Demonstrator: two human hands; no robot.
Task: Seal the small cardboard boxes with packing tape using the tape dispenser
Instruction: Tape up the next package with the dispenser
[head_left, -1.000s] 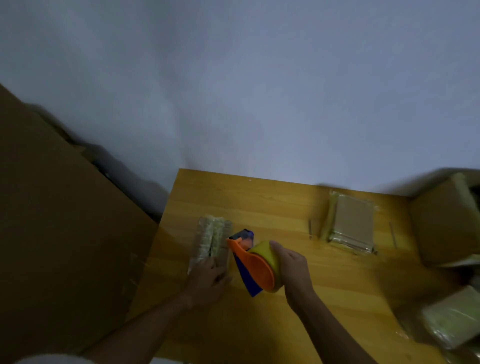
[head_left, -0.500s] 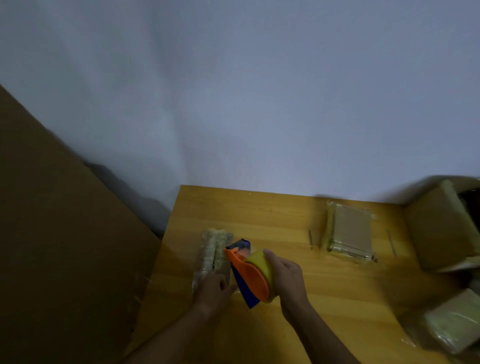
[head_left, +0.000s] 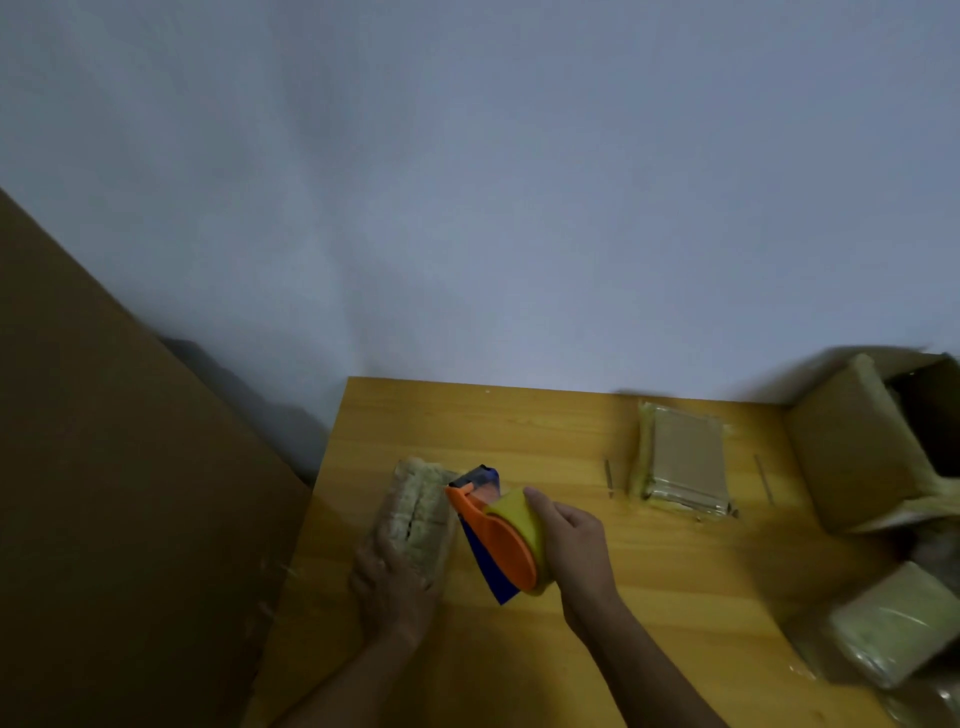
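Small box sits near the desk left edge. Left hand presses its near end, fingers flat on top, not gripping. Right hand grips the tape dispenser w/ curled fingers, just right of the box. Best bet: keep box pinned, lay tape along the seam, pull steady.

I see two arms coming up from the bottom of my view, from about 6 o'clock. Both arms are bare, with no sleeves on the parts I can see. My left hand has nothing on it: no glove, ring or watch that I can make out. My right hand looks bare too. The light is dim, so small marks are hard to tell.
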